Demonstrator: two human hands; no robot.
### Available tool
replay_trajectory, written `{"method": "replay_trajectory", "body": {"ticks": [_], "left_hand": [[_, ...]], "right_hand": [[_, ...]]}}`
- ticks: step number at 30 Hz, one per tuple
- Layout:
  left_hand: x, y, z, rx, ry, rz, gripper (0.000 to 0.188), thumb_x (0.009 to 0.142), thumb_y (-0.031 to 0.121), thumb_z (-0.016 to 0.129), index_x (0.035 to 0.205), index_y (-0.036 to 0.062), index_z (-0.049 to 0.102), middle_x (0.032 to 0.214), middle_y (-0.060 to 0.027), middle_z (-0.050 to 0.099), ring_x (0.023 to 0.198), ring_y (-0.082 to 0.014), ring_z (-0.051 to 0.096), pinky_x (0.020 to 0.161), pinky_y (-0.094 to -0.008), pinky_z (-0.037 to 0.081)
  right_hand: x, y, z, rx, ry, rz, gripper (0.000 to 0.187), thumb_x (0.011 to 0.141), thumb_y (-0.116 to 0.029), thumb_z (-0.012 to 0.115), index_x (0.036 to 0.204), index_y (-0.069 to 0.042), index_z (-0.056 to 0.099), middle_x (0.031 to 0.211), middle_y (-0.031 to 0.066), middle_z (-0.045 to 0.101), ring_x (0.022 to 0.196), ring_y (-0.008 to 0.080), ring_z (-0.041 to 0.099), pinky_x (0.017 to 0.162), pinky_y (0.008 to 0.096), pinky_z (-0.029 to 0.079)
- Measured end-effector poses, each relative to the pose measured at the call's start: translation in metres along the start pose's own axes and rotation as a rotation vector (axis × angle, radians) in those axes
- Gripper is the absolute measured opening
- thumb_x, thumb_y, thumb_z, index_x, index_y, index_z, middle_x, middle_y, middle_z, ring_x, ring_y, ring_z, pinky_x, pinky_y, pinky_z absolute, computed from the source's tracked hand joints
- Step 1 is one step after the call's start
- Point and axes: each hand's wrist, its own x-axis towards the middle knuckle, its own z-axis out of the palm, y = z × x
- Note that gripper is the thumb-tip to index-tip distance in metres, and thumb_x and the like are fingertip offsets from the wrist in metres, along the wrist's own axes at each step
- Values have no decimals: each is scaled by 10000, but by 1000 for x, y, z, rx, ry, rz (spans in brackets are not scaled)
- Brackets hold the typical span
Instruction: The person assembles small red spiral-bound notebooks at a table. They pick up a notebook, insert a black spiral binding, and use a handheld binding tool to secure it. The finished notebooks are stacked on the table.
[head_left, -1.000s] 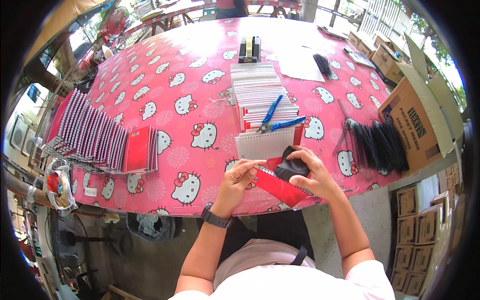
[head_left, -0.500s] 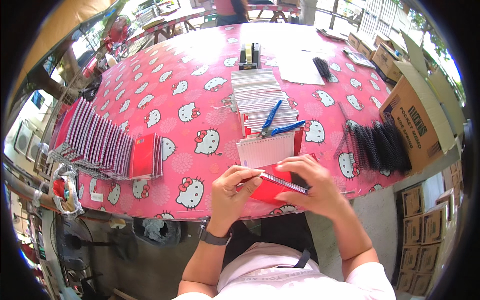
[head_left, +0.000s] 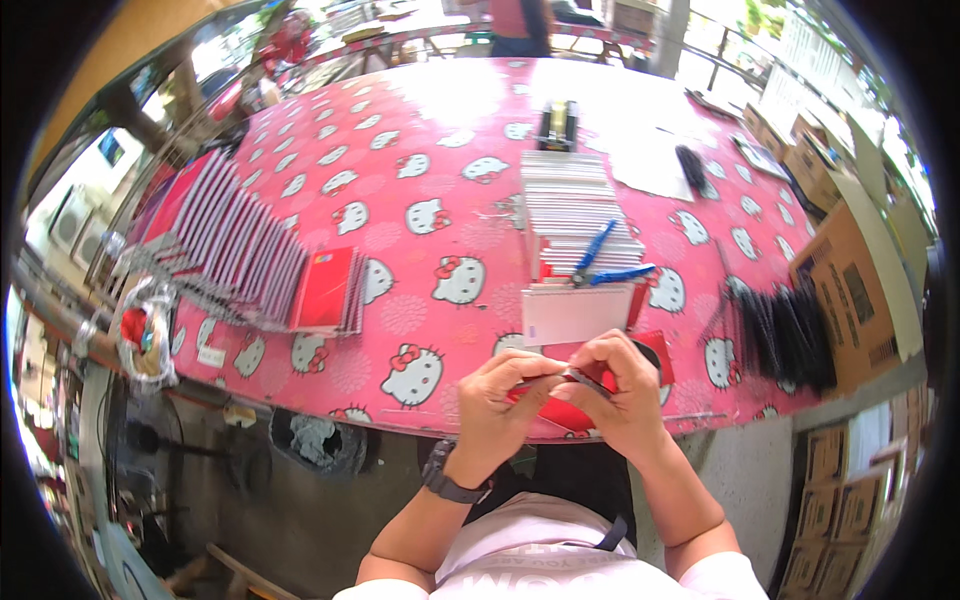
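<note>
Red spiral-bound notebooks (head_left: 325, 290) line the tabletop's (head_left: 450, 335) left edge. At the near edge, left hand (head_left: 507, 402) and right hand (head_left: 628, 398) together pinch one red notebook (head_left: 565, 415); black spirals (head_left: 790, 335) lie at the right edge, beside a carton (head_left: 850, 285).

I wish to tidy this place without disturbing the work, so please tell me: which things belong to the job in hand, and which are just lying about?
Seems to belong:
- red notebook, in left hand and right hand
- white-paged stack
- blue-handled cutters on it
- black spiral coils
- spiral-bound notebooks, left

Probably just lying about:
- tape dispenser
- filled plastic bag
- stacked cartons
</note>
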Motion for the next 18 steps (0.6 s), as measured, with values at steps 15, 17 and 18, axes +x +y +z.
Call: {"method": "replay_trajectory", "body": {"ticks": [15,17,18], "left_hand": [[12,-22,-67,41,406,75,252,954,232,577,1125,62,506,874,8,517,744,-55,462,658,-204,387],[34,-11,-121,-32,749,57,301,964,210,559,1214,60,486,841,39,460,752,-35,450,612,-198,393],[41,-15,-150,-10,846,101,297,960,189,560,1220,57,505,844,38,476,733,-40,460,602,-202,401]], "right_hand": [[17,-12,25,-122,-20,-104,469,902,-343,611,1232,-21,526,1158,183,544,1082,309,527,926,378,425],[15,7,0,-175,49,-19,574,880,-389,625,1315,-49,469,1267,189,485,1181,320,465,1006,401,365],[14,10,-9,-188,98,34,554,874,-363,638,1303,-49,482,1259,184,496,1175,317,471,1001,400,371]]}}
